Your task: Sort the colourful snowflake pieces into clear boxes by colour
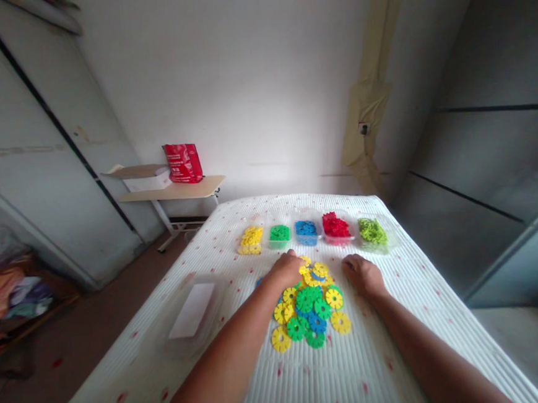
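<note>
five trays (307, 242): discs (335, 226) sorted by colour | left hand (286, 268) on loose pile (311, 310)

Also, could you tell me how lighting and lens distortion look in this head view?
Head view: the wide lens bows the side walls and stretches the forearms; soft light is brightest on the far wall, corners dim; the disc pile between the left hand and right hand looks soft.
</note>
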`<state>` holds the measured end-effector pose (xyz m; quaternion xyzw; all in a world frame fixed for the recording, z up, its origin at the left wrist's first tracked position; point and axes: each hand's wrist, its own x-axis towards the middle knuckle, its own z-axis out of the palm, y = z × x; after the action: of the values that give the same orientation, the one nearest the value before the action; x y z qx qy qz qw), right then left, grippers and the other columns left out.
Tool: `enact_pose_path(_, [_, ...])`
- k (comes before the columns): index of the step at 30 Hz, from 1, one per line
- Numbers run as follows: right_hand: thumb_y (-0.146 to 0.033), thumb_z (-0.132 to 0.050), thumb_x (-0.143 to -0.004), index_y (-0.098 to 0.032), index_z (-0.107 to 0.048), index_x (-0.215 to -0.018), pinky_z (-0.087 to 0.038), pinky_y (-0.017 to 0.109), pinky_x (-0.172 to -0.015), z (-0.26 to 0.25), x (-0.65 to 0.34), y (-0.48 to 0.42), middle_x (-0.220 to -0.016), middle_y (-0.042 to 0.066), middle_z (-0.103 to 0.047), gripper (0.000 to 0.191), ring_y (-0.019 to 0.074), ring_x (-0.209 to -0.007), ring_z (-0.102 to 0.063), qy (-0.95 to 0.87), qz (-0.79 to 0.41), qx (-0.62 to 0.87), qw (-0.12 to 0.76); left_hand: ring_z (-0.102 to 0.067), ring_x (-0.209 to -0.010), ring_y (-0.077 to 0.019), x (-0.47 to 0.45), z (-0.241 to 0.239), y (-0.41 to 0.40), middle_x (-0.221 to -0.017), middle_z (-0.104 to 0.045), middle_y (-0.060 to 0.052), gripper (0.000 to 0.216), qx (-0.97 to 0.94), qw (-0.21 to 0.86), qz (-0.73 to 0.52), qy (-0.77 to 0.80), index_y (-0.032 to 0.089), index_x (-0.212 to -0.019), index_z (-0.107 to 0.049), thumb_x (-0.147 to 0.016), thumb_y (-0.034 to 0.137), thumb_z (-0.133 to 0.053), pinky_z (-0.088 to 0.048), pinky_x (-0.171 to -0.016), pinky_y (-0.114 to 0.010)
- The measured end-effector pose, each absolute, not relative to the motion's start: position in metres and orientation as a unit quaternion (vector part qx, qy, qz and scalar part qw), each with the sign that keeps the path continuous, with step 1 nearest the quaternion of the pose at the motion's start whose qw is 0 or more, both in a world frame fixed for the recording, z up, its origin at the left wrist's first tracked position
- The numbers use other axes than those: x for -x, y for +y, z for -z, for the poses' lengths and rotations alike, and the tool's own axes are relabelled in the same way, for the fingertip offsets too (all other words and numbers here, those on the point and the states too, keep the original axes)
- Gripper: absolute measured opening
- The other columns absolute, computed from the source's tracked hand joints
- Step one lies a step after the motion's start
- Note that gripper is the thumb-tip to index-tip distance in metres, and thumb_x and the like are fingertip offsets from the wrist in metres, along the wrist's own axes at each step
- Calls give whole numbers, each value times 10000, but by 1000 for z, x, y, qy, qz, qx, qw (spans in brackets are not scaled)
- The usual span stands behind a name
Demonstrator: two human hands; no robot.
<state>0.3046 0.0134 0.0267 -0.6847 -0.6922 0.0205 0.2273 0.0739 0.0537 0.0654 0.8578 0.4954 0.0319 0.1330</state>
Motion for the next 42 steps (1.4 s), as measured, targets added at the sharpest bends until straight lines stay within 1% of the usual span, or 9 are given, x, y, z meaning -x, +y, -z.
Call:
enact_pose_path(6, [-229,-453,-823,-194,-645,-801,-306,207,-574,-26,-304,14,-849,30,-646,196,127,-707,-547,-693,-21,685,225,-596,-896,-176,-73,-67,51,-941,-609,-71,260,-854,114,-62,504,177,-885,-699,-756,131,-478,-456,-814,-242])
enact_pose_path(11, [-240,-461,-826,-195,-640,-812,-309,204,-580,-22,-306,14,-857,30,-643,185,124,-719,-548,-692,-17,684,229,-594,-929,-153,-62,-64,41,-986,-630,-57,319,-845,105,-132,507,208,-1033,-664,-823,173,-427,-450,-848,-234])
enact_pose_path(16, [-226,-472,-819,-201,-642,-800,-300,205,-571,-24,-303,13,-847,24,-638,173,121,-714,-544,-691,-9,685,230,-600,-939,-144,-27,-91,59,-1006,-665,-51,319,-788,58,-238,564,196,-1039,-665,-830,167,-426,-441,-864,-223])
enact_pose_path(20, [-225,-466,-823,-199,-645,-793,-290,212,-553,-26,-301,12,-845,28,-638,184,122,-689,-541,-693,-4,686,223,-600,-969,-162,1,-121,95,-1056,-646,-75,345,-691,-4,-255,676,191,-1127,-616,-831,183,-438,-437,-869,-226])
enact_pose_path(23, [-220,-452,-827,-195,-644,-790,-286,212,-547,-25,-302,13,-831,29,-635,196,120,-675,-537,-692,0,688,219,-598,-999,-199,8,-127,111,-1110,-610,-138,431,-660,-4,-245,710,130,-1220,-540,-794,141,-473,-440,-879,-258])
enact_pose_path(25, [-218,-449,-826,-196,-642,-788,-288,209,-551,-23,-303,13,-823,27,-634,199,118,-677,-536,-694,1,685,221,-600,-998,-205,5,-122,110,-1108,-610,-149,421,-667,3,-245,703,115,-1203,-552,-793,124,-462,-440,-884,-268])
enact_pose_path(32, [-228,-449,-823,-197,-642,-802,-286,206,-554,-18,-306,17,-849,28,-637,196,118,-695,-534,-698,4,680,224,-603,-973,-132,-21,-78,71,-1014,-681,-28,296,-740,49,-227,631,211,-1002,-671,-813,159,-448,-434,-877,-201])
enact_pose_path(38, [-231,-449,-824,-193,-640,-800,-290,208,-563,-21,-304,14,-848,29,-638,197,116,-685,-527,-696,2,682,225,-599,-973,-139,-43,-58,55,-1030,-666,-41,266,-772,81,-162,609,204,-999,-663,-805,227,-483,-431,-869,-205])
enact_pose_path(42, [-228,-457,-818,-192,-643,-807,-292,203,-566,-25,-302,13,-855,30,-640,189,115,-699,-527,-694,-1,683,229,-575,-1021,-196,-60,-56,57,-1051,-654,-75,292,-771,73,-146,616,189,-1015,-651,-780,316,-533,-436,-883,-260])
